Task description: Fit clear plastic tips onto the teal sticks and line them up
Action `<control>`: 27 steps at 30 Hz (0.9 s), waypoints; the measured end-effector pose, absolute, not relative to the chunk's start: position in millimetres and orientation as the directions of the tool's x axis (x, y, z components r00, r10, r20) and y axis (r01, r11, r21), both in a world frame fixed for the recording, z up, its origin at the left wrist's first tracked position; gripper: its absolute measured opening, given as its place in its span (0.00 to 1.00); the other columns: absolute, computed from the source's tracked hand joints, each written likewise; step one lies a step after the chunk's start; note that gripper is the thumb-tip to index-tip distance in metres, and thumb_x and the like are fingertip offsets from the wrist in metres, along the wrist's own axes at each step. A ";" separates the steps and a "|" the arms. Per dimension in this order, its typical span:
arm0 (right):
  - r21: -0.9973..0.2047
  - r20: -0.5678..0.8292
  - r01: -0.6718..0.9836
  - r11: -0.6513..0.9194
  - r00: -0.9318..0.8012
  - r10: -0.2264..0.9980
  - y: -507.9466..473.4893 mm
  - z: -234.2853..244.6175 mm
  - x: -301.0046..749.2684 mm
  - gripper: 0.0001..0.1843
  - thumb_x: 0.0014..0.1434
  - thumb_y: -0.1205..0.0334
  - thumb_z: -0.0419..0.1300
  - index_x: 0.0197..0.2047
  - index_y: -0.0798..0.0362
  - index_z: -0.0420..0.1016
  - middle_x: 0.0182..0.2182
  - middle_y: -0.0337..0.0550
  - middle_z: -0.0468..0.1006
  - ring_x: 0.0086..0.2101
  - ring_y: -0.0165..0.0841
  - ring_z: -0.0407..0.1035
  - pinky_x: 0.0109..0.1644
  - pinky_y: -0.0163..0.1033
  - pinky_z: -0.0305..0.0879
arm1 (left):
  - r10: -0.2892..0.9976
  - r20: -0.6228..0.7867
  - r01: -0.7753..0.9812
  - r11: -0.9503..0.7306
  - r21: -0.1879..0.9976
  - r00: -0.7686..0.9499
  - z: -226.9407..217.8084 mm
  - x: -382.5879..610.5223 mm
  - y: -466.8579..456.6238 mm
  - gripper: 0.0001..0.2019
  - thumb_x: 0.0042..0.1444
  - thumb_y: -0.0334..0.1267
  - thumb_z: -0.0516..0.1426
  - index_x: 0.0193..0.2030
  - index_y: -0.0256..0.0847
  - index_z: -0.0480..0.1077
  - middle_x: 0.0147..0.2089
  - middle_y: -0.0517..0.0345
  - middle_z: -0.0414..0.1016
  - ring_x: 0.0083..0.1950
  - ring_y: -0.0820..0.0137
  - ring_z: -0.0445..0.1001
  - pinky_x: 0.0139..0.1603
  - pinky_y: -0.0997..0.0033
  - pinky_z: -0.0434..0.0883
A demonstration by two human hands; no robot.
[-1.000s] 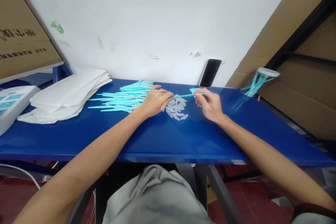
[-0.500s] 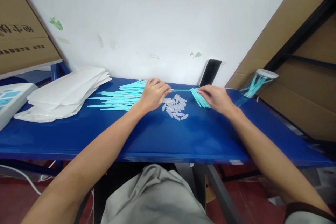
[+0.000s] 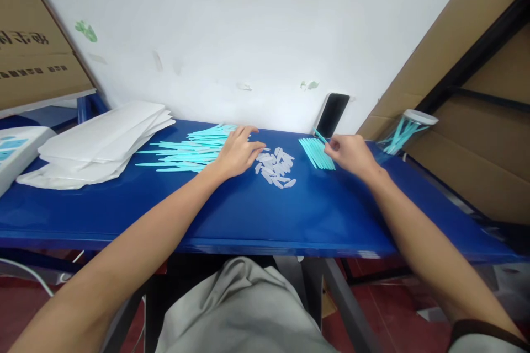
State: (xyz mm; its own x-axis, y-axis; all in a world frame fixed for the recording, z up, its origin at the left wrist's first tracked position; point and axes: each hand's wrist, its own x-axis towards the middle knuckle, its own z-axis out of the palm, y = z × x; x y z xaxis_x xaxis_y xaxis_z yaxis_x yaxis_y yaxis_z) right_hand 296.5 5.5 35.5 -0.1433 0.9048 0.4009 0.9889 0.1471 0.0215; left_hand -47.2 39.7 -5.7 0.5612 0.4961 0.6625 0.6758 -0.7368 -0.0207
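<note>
My left hand (image 3: 239, 151) is pinched, with a small translucent cap (image 3: 266, 149) at its fingertips. Below and right of those fingertips lies a loose heap of similar translucent caps (image 3: 276, 168). Between the thumb and fingers of my right hand (image 3: 350, 153) is a slim teal stick (image 3: 319, 134), tilted up to the left; its lower end is hidden by the hand. Just left of that hand, teal sticks (image 3: 313, 153) lie side by side in a neat row. A spread pile of teal sticks (image 3: 194, 149) sits behind and left of my left hand, which partly covers it.
White flat bags (image 3: 103, 132) are stacked on the blue table (image 3: 248, 215) at left, beside a white device (image 3: 16, 149). A dark-screened phone (image 3: 332, 114) leans on the wall. A clear jar (image 3: 408, 129) holding teal sticks lies at right. Cardboard (image 3: 439, 55) borders that side.
A teal stick stretched between both hands before. Now the left hand is apart from it, holding a cap, and the stick in the right hand has swung to a steep tilt.
</note>
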 end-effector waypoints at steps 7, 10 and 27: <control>0.149 0.311 0.966 0.211 -0.248 0.917 4.6 27.9 290.4 0.10 0.63 0.63 0.55 0.32 0.52 0.76 0.32 0.49 0.83 0.32 0.40 0.75 0.34 0.40 0.56 | 0.478 0.687 0.631 -0.775 0.035 0.548 -6.5 -51.3 46.1 0.14 0.70 0.40 0.55 0.49 0.43 0.83 0.46 0.47 0.78 0.46 0.59 0.70 0.50 0.56 0.71; 0.172 0.266 0.959 0.225 -0.265 0.927 4.9 25.3 289.9 0.11 0.64 0.63 0.55 0.32 0.52 0.76 0.33 0.49 0.83 0.33 0.40 0.75 0.33 0.40 0.55 | 0.489 0.735 0.697 -0.716 0.031 0.470 -6.0 -55.9 50.4 0.13 0.69 0.38 0.55 0.46 0.41 0.83 0.42 0.47 0.77 0.44 0.59 0.70 0.47 0.56 0.71; 0.085 0.200 0.979 0.182 -0.196 0.960 1.1 26.6 287.3 0.18 0.62 0.53 0.60 0.49 0.55 0.80 0.28 0.48 0.81 0.32 0.43 0.75 0.32 0.40 0.58 | 0.494 0.846 0.842 -0.528 0.108 0.202 -5.1 -69.6 59.9 0.10 0.63 0.36 0.55 0.39 0.41 0.79 0.40 0.48 0.76 0.43 0.58 0.70 0.44 0.57 0.70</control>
